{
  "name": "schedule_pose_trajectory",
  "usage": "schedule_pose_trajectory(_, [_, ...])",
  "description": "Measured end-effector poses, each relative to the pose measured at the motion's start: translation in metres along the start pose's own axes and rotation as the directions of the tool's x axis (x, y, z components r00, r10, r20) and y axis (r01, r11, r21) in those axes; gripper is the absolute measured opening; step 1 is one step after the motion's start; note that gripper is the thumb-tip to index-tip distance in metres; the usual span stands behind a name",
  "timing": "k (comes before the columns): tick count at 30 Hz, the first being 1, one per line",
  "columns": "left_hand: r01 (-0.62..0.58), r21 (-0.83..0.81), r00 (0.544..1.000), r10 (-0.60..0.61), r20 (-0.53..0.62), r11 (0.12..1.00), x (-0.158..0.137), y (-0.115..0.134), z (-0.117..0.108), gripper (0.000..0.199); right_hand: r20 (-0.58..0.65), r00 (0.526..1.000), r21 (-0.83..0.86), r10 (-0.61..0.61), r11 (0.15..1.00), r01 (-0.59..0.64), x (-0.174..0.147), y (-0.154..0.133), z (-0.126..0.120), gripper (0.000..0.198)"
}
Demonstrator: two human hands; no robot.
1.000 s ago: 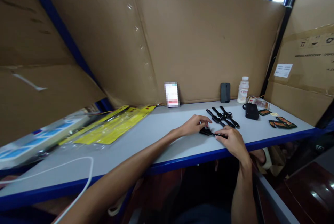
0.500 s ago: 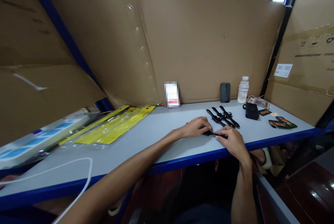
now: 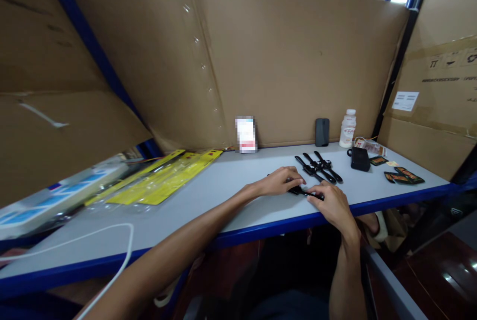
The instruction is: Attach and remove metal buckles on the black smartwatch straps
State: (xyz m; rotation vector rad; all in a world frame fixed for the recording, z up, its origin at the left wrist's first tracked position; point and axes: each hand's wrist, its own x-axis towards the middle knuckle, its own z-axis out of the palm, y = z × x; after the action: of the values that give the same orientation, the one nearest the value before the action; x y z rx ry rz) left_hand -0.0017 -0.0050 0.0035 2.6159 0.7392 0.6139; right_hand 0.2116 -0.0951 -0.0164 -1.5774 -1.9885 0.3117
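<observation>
Near the table's front edge, both hands are on one black spokeshave (image 3: 306, 193), its body partly hidden by fingers. My left hand (image 3: 282, 181) is closed over its middle and left handle, thumb and fingertips at the centre. With thumb and fingers, my right hand (image 3: 331, 202) grips the right handle. Just beyond my hands lie three more black spokeshaves (image 3: 319, 167) side by side, slanting across the grey tabletop.
Yellow-backed clear packages (image 3: 167, 181) and a white-and-blue box (image 3: 63, 196) lie left. A phone with a lit screen (image 3: 246, 134), a dark upright object (image 3: 322, 132) and a bottle (image 3: 348, 129) stand behind. A black case (image 3: 360, 159) and dark cards (image 3: 404, 175) lie right. A white cable (image 3: 130, 240) crosses the front edge.
Fingers of both hands have shifted slightly on the spokeshave, which stays in nearly the same place. The other objects have not moved.
</observation>
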Motion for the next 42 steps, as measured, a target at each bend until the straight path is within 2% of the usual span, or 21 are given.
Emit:
schedule_pose_trajectory(6, [0.101, 0.040, 0.989, -0.096, -0.116, 0.994, 0.0003, -0.0072, -0.0078, 0.032, -0.008, 1.000, 0.040, -0.025, 0.999, 0.025, 0.0017, 0.0053, 0.0017, 0.021])
schedule_pose_trajectory(9, [0.129, 0.009, 0.986, -0.127, -0.109, 0.992, 0.0002, -0.0081, -0.0096, 0.033, -0.014, 0.999, 0.055, -0.032, 0.998, 0.033, 0.0022, 0.0068, 0.0024, 0.021])
schedule_pose_trajectory(21, [0.089, 0.055, 0.994, -0.086, -0.060, 0.994, -0.0002, -0.0032, -0.0076, 0.027, -0.008, 0.999, 0.057, -0.032, 0.998, 0.033, 0.0024, 0.0065, 0.0021, 0.022])
schedule_pose_trajectory(27, [0.105, 0.062, 0.989, -0.098, -0.111, 0.993, -0.0014, -0.0047, -0.0092, 0.020, -0.021, 0.999, 0.060, -0.039, 0.997, 0.040, 0.0022, 0.0067, 0.0030, 0.021])
schedule_pose_trajectory(31, [0.121, 0.097, 0.990, -0.113, -0.079, 0.988, -0.0023, -0.0068, -0.0101, 0.022, -0.020, 0.999, 0.060, -0.041, 0.997, 0.043, 0.0023, 0.0073, 0.0031, 0.021])
schedule_pose_trajectory(42, [0.133, 0.092, 0.988, -0.125, -0.088, 0.987, -0.0027, -0.0054, -0.0104, 0.023, -0.028, 0.999, 0.066, -0.042, 0.997, 0.044, 0.0024, 0.0083, 0.0042, 0.021])
